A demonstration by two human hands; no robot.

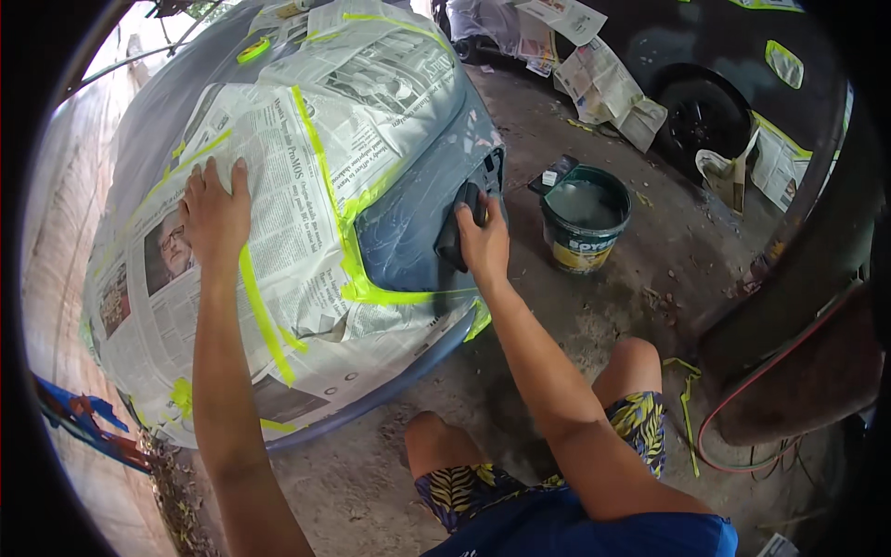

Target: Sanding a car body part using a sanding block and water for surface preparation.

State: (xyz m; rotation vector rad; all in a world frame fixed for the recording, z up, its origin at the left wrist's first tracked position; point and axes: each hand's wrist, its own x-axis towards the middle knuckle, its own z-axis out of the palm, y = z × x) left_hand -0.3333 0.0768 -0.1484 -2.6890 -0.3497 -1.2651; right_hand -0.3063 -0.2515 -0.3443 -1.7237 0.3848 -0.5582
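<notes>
My left hand lies flat, fingers stretched out, on newspaper that covers much of a car body. Bright yellow-green tape holds the sheets and frames a bare grey-blue section of panel with whitish streaks over it. Against the right side of that section, my right hand grips a dark block, probably a sanding block. Its working face is hidden against the panel.
A dark green bucket of cloudy liquid stands on the ground right of the panel. A tape roll rests on the car. Farther right is a dark vehicle with a black wheel. A red hose and a tape strip lie at lower right.
</notes>
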